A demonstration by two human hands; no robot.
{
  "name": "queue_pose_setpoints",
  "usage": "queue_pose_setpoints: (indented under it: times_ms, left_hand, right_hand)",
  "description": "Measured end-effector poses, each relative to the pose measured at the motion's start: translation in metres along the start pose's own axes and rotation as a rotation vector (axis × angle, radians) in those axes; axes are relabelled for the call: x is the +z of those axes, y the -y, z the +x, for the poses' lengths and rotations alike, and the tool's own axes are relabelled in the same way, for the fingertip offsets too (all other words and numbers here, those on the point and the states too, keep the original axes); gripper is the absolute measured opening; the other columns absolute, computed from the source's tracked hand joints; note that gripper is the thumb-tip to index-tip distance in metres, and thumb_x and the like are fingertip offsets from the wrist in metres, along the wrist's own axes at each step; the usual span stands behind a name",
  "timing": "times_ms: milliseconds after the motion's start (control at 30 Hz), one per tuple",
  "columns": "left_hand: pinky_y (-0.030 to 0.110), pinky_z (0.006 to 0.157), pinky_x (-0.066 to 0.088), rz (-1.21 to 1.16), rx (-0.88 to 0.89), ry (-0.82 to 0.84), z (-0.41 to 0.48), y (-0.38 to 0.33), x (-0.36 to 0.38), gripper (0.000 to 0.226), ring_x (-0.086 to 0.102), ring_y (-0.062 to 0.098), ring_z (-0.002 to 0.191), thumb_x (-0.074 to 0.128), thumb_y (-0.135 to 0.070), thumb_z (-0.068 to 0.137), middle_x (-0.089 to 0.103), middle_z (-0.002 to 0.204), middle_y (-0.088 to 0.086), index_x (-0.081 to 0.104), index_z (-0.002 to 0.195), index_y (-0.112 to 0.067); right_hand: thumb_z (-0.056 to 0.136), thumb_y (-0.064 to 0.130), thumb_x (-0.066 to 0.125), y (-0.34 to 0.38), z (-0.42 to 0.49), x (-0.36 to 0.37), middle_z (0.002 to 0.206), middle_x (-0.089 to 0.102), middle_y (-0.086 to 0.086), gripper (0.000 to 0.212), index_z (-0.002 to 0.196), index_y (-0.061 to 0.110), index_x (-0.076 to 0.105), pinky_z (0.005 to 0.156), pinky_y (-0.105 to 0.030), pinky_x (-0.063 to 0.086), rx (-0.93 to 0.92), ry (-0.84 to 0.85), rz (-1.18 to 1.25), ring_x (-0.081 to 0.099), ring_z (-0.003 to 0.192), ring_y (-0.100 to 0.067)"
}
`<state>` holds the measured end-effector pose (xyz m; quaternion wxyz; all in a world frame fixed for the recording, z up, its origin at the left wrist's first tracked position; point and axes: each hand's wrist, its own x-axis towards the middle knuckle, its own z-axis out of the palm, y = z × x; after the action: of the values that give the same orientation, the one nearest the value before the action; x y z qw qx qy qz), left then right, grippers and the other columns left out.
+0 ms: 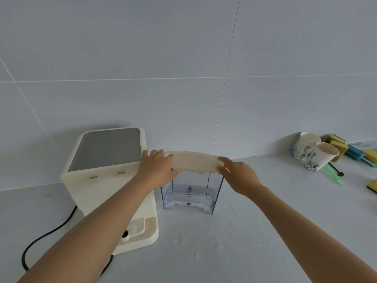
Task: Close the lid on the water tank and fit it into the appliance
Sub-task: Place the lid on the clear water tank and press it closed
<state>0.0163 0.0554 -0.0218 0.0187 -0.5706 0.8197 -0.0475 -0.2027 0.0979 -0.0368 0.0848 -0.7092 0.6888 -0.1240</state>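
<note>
A clear plastic water tank (pixel 190 190) stands upright on the counter, right of the cream appliance (pixel 106 166). A cream lid (pixel 193 162) lies across the tank's top. My left hand (pixel 157 167) grips the lid's left end and my right hand (pixel 237 174) holds its right end. Whether the lid is fully seated on the rim I cannot tell. The appliance has a grey top panel and an empty base tray (pixel 142 231) at its near side, partly hidden by my left forearm.
A black power cord (pixel 47 234) runs from the appliance along the counter at the left. Two paper cups (pixel 314 153), yellow sponges (pixel 336 144), a green utensil (pixel 334 176) and blue items sit at the far right by the tiled wall.
</note>
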Motion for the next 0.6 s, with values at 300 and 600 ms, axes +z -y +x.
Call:
queue_pose_setpoints:
  times_ms: [300, 600]
  left_hand:
    - [0.044, 0.117, 0.017, -1.172, -0.469, -0.259, -0.023, -0.051, 0.026, 0.077, 0.006, 0.03, 0.143, 0.054, -0.027, 0.086, 0.001, 0.155, 0.019, 0.008, 0.144, -0.01]
    - [0.043, 0.114, 0.026, -1.446, -0.684, -0.336, 0.0, -0.06, 0.04, 0.096, 0.023, 0.032, 0.139, 0.065, -0.028, 0.079, 0.021, 0.151, 0.017, -0.003, 0.144, -0.006]
  right_hand:
    - [0.09, 0.039, 0.042, -0.006, 0.046, 0.009, 0.128, 0.048, -0.011, 0.055, 0.139, 0.015, 0.03, 0.085, -0.03, 0.035, 0.321, 0.12, 0.742, 0.046, 0.116, -0.028]
    - [0.091, 0.037, 0.042, -0.006, 0.059, 0.018, 0.126, 0.049, -0.009, 0.051, 0.133, 0.009, 0.041, 0.082, -0.025, 0.037, 0.321, 0.184, 0.808, 0.05, 0.103, -0.019]
